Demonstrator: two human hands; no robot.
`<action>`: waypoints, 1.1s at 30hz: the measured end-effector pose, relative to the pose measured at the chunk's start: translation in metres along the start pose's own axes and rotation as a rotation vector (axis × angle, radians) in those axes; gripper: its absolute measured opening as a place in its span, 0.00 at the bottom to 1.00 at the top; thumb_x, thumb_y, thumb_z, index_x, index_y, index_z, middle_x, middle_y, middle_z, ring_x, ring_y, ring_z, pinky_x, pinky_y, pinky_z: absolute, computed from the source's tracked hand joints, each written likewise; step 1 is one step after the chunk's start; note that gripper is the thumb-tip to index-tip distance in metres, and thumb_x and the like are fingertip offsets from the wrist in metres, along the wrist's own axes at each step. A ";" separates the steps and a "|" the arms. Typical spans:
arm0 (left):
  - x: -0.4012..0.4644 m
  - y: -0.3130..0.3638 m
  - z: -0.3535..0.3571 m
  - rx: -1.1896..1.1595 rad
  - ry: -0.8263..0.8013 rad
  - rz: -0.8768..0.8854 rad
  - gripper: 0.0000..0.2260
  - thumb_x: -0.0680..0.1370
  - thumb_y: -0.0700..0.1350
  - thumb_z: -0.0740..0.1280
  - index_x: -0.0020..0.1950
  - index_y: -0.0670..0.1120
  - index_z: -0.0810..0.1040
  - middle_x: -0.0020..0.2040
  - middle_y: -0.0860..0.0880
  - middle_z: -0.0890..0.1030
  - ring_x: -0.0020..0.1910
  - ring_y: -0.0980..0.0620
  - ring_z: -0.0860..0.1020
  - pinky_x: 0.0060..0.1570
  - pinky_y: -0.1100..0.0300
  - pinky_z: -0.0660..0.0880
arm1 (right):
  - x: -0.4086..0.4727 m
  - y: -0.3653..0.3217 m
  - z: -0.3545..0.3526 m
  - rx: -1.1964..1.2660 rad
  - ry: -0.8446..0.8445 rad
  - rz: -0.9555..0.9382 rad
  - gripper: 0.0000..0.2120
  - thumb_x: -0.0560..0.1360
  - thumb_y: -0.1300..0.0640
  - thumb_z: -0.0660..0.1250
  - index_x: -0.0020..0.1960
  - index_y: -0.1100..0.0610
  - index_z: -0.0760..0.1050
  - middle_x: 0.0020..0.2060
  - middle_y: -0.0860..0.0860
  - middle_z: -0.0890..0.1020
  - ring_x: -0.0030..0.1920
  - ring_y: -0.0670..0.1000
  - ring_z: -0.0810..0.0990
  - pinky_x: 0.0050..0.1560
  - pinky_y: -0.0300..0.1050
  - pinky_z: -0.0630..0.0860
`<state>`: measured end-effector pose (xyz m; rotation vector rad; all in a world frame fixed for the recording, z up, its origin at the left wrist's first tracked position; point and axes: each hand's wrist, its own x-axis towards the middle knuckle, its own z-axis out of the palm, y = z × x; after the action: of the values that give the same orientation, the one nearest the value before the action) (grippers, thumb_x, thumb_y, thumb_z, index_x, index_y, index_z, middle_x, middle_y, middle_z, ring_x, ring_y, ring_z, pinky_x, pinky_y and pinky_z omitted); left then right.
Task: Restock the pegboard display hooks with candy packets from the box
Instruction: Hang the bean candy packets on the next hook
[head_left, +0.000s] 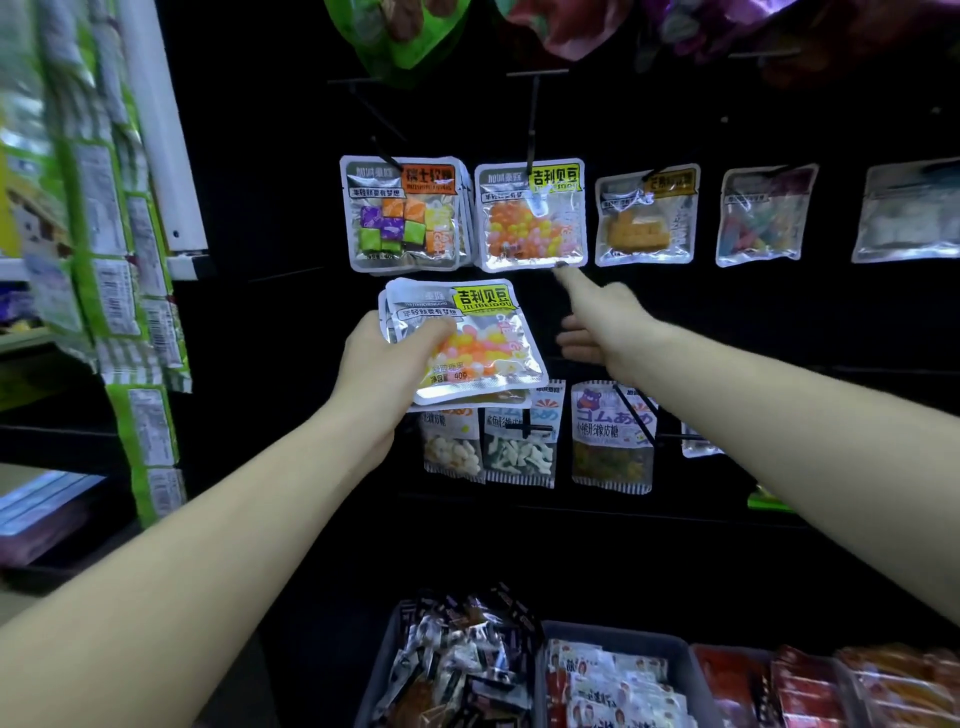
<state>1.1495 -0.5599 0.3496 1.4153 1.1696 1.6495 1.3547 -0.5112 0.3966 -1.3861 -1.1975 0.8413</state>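
My left hand (387, 358) grips a small stack of jelly bean packets (467, 343) with yellow labels, held up in front of the black pegboard. On the hook (531, 130) just above hangs a matching jelly bean packet (530, 215). My right hand (605, 322) reaches toward it, one finger stretched out and touching its lower right corner. To its left hangs a packet of cube candies (402, 215). No box of stock shows in my hands.
More packets hang to the right (647, 215) and on the lower row (613, 436). Grey bins (597, 639) of wrapped snacks stand below at the front. Green packet strips (130, 291) hang on a white post at the left.
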 end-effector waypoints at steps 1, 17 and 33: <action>-0.003 0.003 0.002 0.006 0.003 0.000 0.05 0.79 0.48 0.73 0.54 0.55 0.83 0.50 0.56 0.87 0.51 0.53 0.85 0.57 0.51 0.82 | -0.013 0.000 -0.003 0.021 -0.130 0.000 0.33 0.80 0.36 0.64 0.70 0.63 0.71 0.50 0.56 0.83 0.47 0.53 0.85 0.44 0.45 0.83; -0.020 0.026 0.008 -0.037 0.063 -0.047 0.11 0.82 0.55 0.69 0.50 0.48 0.79 0.44 0.51 0.79 0.41 0.52 0.76 0.43 0.57 0.72 | -0.072 -0.010 -0.026 0.054 -0.450 -0.056 0.08 0.81 0.62 0.69 0.43 0.59 0.76 0.42 0.54 0.82 0.36 0.48 0.79 0.35 0.42 0.78; -0.014 0.021 -0.004 -0.032 0.080 -0.027 0.02 0.82 0.52 0.70 0.52 0.55 0.81 0.48 0.52 0.87 0.48 0.51 0.86 0.50 0.49 0.84 | -0.048 -0.060 -0.012 0.169 -0.022 -0.388 0.13 0.79 0.63 0.71 0.59 0.61 0.71 0.57 0.59 0.83 0.50 0.57 0.84 0.54 0.54 0.81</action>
<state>1.1498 -0.5816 0.3628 1.3188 1.1958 1.7121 1.3414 -0.5651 0.4512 -0.9677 -1.3253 0.6655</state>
